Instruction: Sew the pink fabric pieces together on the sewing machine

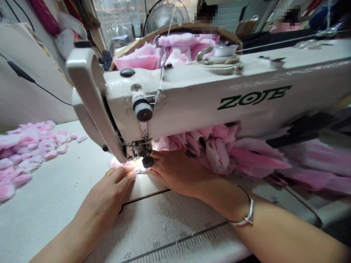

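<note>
White industrial sewing machine [192, 95], ZOTE in green lettering along its arm, spanning the frame above a pale sewing table [46, 215]. Beyond the machine, a round basket [175, 26] heaped with pink fabric, a fan [164, 16] behind it, and another person [285, 20], blurred, toward the upper right. Along the table's left edge, a drift of loose pink fabric pieces [27, 157]; from behind the needle toward the right edge, a ruffled pink-and-white fabric mass [219, 153], bunched against the underside of the machine arm. Across the table's front edge, a ruler scale [178, 243], numbered 450 to 550. Left hand [109, 197] low at the needle area, fingers [123, 175] pressed together and laid on a small pale pink fabric piece [123, 164], which sits just left of the presser foot [146, 157]; thumb hidden, so any pinch impossible to tell. Right hand [178, 173] on the far side of the foot, fingers close together, tips just beside it, grip on the ruffled fabric unclear. Gold ring [109, 173] on the left hand; silver bangle [246, 215] on the right wrist.
</note>
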`<state>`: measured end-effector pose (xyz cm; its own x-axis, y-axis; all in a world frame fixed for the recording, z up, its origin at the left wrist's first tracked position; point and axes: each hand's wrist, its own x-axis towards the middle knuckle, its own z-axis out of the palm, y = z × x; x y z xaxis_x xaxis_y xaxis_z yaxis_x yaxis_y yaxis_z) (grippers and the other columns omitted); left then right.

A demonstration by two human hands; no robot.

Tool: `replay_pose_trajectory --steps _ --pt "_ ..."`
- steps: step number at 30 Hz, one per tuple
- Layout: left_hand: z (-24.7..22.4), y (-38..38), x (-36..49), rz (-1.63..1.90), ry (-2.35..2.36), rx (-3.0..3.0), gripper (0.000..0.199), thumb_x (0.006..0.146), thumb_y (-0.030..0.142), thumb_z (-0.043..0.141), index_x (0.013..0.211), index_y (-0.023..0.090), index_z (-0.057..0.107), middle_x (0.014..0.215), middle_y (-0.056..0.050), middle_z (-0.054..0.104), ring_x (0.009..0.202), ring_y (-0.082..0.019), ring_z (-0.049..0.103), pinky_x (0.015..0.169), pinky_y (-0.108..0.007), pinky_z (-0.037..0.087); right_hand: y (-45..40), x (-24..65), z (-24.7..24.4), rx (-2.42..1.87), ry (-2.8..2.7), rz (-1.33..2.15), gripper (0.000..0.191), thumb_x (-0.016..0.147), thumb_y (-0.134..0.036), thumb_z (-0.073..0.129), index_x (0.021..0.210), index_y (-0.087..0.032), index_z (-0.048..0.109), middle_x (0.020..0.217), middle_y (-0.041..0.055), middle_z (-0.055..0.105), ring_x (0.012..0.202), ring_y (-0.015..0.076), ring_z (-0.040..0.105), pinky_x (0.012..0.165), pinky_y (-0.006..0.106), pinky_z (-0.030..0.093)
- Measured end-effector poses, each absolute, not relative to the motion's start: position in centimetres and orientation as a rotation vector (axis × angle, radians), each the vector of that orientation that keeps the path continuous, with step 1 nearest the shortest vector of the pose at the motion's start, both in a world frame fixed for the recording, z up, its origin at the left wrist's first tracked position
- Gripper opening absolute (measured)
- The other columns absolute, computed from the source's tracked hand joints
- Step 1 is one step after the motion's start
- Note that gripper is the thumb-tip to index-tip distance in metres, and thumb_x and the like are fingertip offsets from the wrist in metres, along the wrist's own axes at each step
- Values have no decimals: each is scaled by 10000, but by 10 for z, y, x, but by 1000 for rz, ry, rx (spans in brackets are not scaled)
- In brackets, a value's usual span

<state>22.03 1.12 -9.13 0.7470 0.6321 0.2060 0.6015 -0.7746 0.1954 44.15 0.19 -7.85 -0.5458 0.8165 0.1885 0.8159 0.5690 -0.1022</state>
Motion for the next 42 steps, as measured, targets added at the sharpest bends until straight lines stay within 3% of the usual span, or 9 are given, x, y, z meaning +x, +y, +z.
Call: replay_pose_trajectory --steps 8,12,19,25,42 --pt "-97 15 221 347 1048 2922 299 941 157 389 1216 200 497 1132 -78 550 997 -210 546 831 -355 507 2 438 -71 -1465 -2626 -39 134 880 -118 481 879 -167 606 905 40 635 703 160 571 487 283 282" --pt "-98 13 221 286 1077 3031 346 924 123 395 1259 170 469 1181 -100 541 1068 -240 516 875 -387 488 0 435 -70 -1524 -2649 -45 149 865 -100 468 869 -170 599 890 48 640 702 174 576 485 284 294" --pt "-96 -2 219 261 1139 3155 443 893 80 361 1322 169 427 1250 -103 536 1155 -270 478 914 -442 471 -2 433 -81 -1558 -2631 -134 267 860 -81 415 1039 -190 582 1096 91 620 738 194 589 538 317 379" --pt "-98 -3 224 255 1133 3168 475 866 59 349 1332 134 403 1223 -134 540 1140 -284 494 877 -427 504 -1 435 -76 -1520 -2626 -103 201 795 -40 466 878 -178 586 835 50 637 657 185 565 482 293 310" --pt "-98 8 230 214 1155 3041 450 853 51 419 1291 149 441 1252 -147 512 1166 -287 465 973 -460 456 5 431 -79 -1604 -2549 -207 245 778 0 443 884 -165 591 866 69 644 676 179 582 500 309 287"
